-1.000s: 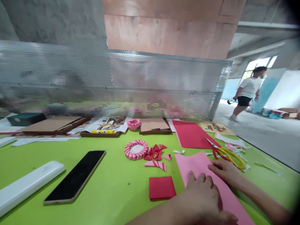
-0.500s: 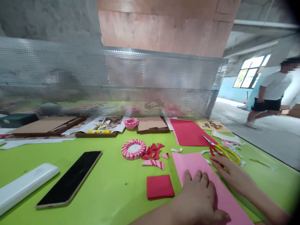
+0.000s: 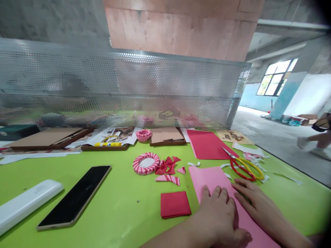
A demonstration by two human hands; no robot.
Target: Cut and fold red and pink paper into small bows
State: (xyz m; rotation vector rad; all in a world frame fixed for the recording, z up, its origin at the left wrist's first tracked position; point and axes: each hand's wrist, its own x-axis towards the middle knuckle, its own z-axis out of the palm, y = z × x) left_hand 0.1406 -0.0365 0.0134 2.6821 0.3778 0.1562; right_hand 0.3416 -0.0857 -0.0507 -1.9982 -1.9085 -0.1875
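A long pink paper sheet lies on the green table. My left hand rests flat on it with the fingers spread. Along the sheet's right edge lies my right hand, its fingers extended and slightly apart, holding nothing. Just beyond it are scissors with red and yellow handles, their blades over a red sheet. A stack of red squares sits left of my left hand. Behind that are a striped paper piece, small red folded pieces and a pink-and-red woven ring.
A phone and a white oblong device lie at the left. Trays, a glue stick and a small woven basket line the perforated screen. Paper scraps lie at the right. A person's legs show beyond.
My right hand has moved slightly down and left, away from the scissors' handles to the pink sheet's edge. The person at the right has walked mostly out of view.
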